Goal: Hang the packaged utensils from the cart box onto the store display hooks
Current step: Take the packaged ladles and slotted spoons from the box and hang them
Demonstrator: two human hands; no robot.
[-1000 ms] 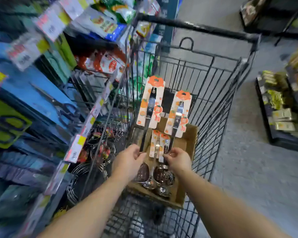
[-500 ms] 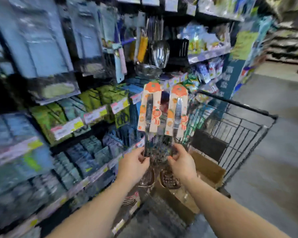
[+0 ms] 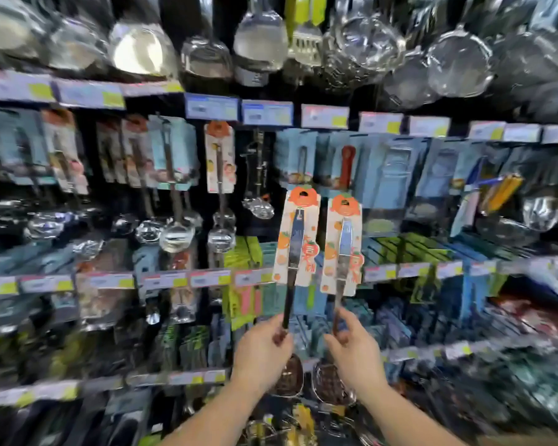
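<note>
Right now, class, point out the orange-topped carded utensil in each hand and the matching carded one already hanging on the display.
Left-hand orange-topped carded utensil [image 3: 295, 243]: head view, card middle.
Right-hand orange-topped carded utensil [image 3: 343, 249]: head view, card middle.
Hanging orange-topped carded utensil [image 3: 219, 159]: head view, card middle.

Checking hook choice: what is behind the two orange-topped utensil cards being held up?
Behind the left card and right card, held by the left hand and right hand, hang blue packages and a price-label strip. Any hooks directly behind them are covered.
</note>
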